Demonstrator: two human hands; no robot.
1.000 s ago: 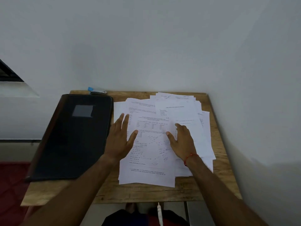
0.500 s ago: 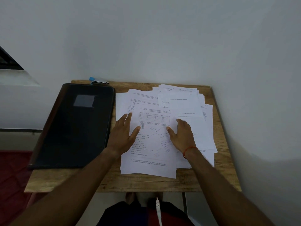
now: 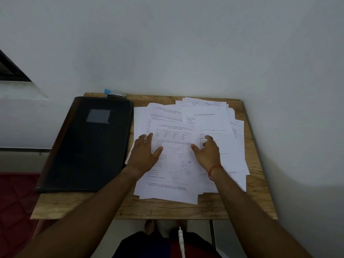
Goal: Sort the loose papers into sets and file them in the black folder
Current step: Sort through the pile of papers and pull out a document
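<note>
Here, hands point(image 3: 176, 153) flat on papers point(image 3: 173, 190)

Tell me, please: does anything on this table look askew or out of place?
The papers lie in an untidy heap, sheets turned at different angles with corners sticking out, under the left hand and the right hand. The folder seems to hang slightly over the left edge of the table.

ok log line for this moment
left hand: flat on papers | right hand: resting on papers | black folder: closed, beside papers
</note>
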